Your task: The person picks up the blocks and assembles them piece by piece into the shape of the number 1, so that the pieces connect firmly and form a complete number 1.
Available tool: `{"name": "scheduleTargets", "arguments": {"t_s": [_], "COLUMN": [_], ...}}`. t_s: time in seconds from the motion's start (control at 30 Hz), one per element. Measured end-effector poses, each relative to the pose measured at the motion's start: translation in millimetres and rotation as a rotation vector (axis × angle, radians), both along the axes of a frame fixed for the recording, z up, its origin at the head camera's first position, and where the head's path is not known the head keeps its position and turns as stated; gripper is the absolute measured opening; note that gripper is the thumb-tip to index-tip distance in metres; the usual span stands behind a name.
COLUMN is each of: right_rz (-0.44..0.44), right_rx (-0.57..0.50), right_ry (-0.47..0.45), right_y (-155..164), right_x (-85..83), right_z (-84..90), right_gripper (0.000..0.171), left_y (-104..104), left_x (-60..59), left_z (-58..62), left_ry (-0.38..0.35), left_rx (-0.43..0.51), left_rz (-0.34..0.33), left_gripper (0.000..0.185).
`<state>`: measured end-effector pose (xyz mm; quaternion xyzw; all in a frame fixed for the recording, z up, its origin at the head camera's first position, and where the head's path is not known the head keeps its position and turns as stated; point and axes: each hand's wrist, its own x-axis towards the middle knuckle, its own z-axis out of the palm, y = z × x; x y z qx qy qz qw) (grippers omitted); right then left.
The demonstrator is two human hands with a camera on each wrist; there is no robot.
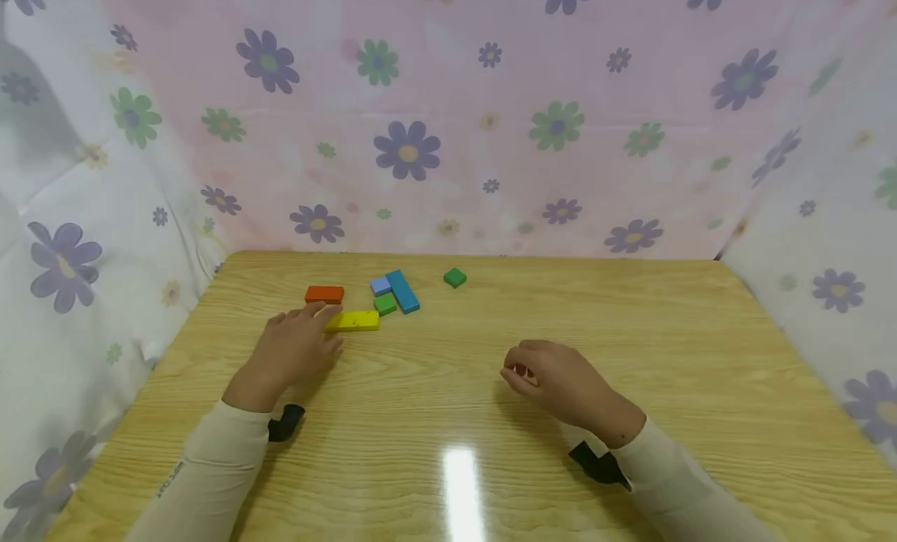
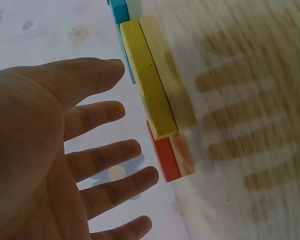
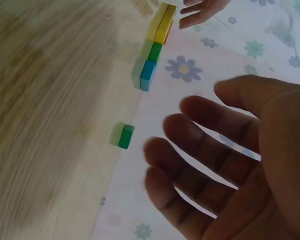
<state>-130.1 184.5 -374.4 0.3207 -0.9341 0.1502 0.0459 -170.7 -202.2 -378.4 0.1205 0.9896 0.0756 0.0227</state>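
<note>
Left hand (image 1: 297, 347): fingers spread and straight, palm down over the wooden table (image 1: 490, 417), holding nothing; fingertips at the near-left end of the yellow block (image 1: 353, 321), whether touching it cannot be told; the left wrist view shows the fingers apart and clear of the block's face. Right hand (image 1: 557, 380): resting toward the table's middle, fingers loosely curled in the head view, relaxed and parted in the right wrist view, holding nothing, well apart from every block. Both forearms in cream sleeves (image 1: 210, 472), each with a dark strap at the wrist. Yellow block: long, flat on the table, lying crosswise just beyond the left hand. Orange-red block (image 1: 325, 294): oblong, flat, just behind the yellow block's left end, near it. Small green block (image 1: 385, 304): square, just behind the yellow block's right end, set against the teal one. Teal-blue block (image 1: 402, 290): long, flat, lying at a slant, right of the small green block. Pale blue block (image 1: 380, 285): small, square, tucked against the teal block's far left side. Second green block (image 1: 455, 277): small, square, alone, to the right of the cluster and apart from it. Floral curtain (image 1: 448, 121): pink and white with purple and green flowers, hung behind the table's far edge and along both sides.
</note>
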Motion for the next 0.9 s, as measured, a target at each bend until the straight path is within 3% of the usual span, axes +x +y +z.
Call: {"name": "scheduleTargets", "arguments": {"t_s": [0.17, 0.43, 0.6, 0.9], "right_rz": [0.041, 0.158, 0.187, 0.208], "right_rx": [0.048, -0.005, 0.009, 0.009], "right_ry": [-0.126, -0.283, -0.309, -0.267], "right_y": [-1, -8, -12, -14], "right_x": [4.7, 8.1, 11.0, 13.1], "right_z": [0.5, -6.0, -8.0, -7.2], "right_gripper": [0.012, 0.018, 0.02, 0.018], "left_y": [3, 2, 1, 2], "left_x": [0.5, 1.4, 1.7, 0.5], "left_z": [-1.2, -1.6, -4.5, -6.2], "left_ry": [-0.002, 0.017, -0.006, 0.016], "left_rx": [-0.015, -0.041, -0.043, -0.045], "left_rz": [-0.011, -0.045, -0.058, -0.072], "left_gripper": [0.056, 0.055, 0.054, 0.051]}}
